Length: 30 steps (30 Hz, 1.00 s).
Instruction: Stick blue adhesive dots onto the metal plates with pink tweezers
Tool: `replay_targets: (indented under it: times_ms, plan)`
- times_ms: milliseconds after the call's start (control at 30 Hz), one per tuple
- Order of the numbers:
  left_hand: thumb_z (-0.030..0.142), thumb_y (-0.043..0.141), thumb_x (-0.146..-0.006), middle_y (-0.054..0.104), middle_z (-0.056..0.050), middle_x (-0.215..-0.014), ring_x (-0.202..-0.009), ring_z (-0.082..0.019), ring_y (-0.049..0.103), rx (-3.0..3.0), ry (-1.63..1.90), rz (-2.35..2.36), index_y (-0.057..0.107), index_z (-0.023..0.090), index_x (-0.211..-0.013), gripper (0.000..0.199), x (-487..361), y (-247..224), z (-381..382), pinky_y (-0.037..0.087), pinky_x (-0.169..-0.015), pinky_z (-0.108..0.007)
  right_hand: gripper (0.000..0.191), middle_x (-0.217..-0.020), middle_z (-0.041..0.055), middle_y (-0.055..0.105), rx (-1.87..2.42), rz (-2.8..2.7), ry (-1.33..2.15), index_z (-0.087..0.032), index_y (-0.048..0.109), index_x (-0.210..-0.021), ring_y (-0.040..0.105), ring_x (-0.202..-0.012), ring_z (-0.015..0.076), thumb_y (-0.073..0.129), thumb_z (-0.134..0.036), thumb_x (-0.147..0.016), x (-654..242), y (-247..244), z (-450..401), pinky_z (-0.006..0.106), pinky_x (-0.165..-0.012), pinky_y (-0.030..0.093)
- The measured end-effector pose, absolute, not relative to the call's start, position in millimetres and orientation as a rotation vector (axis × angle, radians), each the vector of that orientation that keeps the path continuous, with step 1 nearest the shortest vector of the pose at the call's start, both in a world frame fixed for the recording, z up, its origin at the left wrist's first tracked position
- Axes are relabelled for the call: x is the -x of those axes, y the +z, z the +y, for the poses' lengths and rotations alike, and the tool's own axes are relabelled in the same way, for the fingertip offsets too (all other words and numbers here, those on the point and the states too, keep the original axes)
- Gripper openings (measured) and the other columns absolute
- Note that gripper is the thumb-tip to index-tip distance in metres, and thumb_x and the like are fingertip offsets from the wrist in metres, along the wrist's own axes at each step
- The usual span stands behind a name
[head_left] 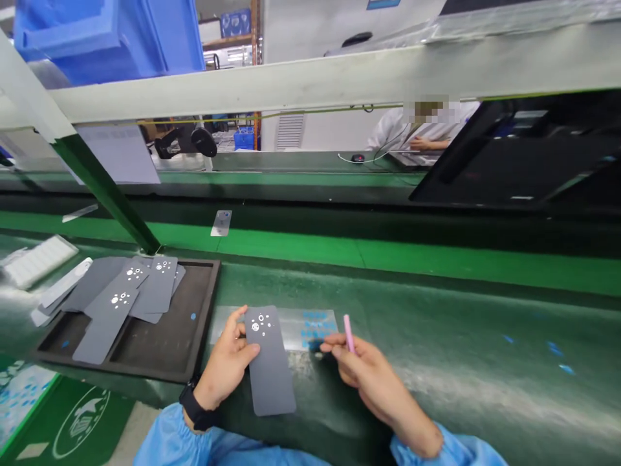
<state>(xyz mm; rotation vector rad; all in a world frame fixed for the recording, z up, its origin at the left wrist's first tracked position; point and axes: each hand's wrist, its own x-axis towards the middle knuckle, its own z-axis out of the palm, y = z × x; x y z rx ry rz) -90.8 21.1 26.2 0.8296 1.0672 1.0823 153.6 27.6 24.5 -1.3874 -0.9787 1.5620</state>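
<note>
My left hand (226, 366) grips the edge of a long dark grey panel (269, 382) with a cluster of small holes near its top end. My right hand (361, 375) pinches a pink stick (348, 333) between its fingers, close to the panel. Just beyond both hands lies a shiny film sheet (310, 327) dotted with small blue pieces. Both hands are over a green mat (436, 323). To the left, a black tray (194, 310) holds several similar grey panels (158, 285), overlapping one another.
A white strip pack (41, 262) lies left of the tray, and a small panel (222, 223) sits on a green belt behind. A green post (104, 194) rises at left. Beyond are a black screen (524, 149), a blue crate (97, 39) and a co-worker (417, 129).
</note>
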Motion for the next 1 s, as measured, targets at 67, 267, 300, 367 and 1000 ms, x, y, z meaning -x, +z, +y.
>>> replay_targets:
  times_ms: [67,267,300,367,1000]
  plan:
    - [0.030,0.077,-0.067,0.056,0.003,-0.092,-0.074,-0.011,0.060,-0.792,1.100,1.003,0.036,0.031,-0.133,0.077,92,31,21,0.048,-0.072,-0.027,0.036,-0.064,0.0016,0.060,1.364,-0.958,1.599,-0.016,0.063,-0.078,0.024,-0.039,0.0033,0.071,-0.048,-0.064,-157,30,35,0.021,-0.037,0.019]
    - [0.026,0.081,-0.066,0.059,0.001,-0.101,-0.076,-0.011,0.060,-0.630,0.956,0.690,0.046,0.037,-0.124,0.068,67,35,15,0.046,-0.066,-0.022,0.049,-0.081,-0.0004,0.062,1.080,-1.188,1.728,-0.020,0.062,-0.104,0.044,-0.051,0.0057,0.080,-0.033,-0.061,-121,37,48,0.021,-0.049,0.037]
    - [0.026,0.082,-0.065,0.060,0.002,-0.097,-0.071,-0.010,0.060,-0.607,0.923,0.651,0.047,0.037,-0.123,0.068,61,35,13,0.046,-0.063,-0.022,0.051,-0.076,-0.0022,0.061,0.995,-1.196,1.766,-0.020,0.061,-0.106,0.046,-0.053,0.0066,0.080,-0.032,-0.060,-114,37,51,0.021,-0.052,0.039]
    - [0.027,0.084,-0.063,0.060,0.004,-0.088,-0.061,-0.008,0.058,-0.586,0.865,0.649,0.048,0.036,-0.123,0.070,52,33,9,0.043,-0.057,-0.021,0.047,-0.065,-0.0052,0.056,0.863,-1.207,1.893,-0.020,0.061,-0.103,0.048,-0.052,0.0079,0.079,-0.034,-0.061,-105,37,56,0.022,-0.053,0.041]
    - [0.018,0.051,-0.076,0.057,0.000,-0.090,-0.065,-0.011,0.053,-1.284,0.782,1.415,0.047,0.018,-0.130,0.054,91,7,31,0.044,-0.067,-0.027,0.029,-0.073,0.0055,0.063,1.355,-1.018,1.368,-0.017,0.065,-0.061,0.046,-0.052,0.0105,0.068,-0.045,-0.061,-163,38,88,0.026,-0.048,0.038]
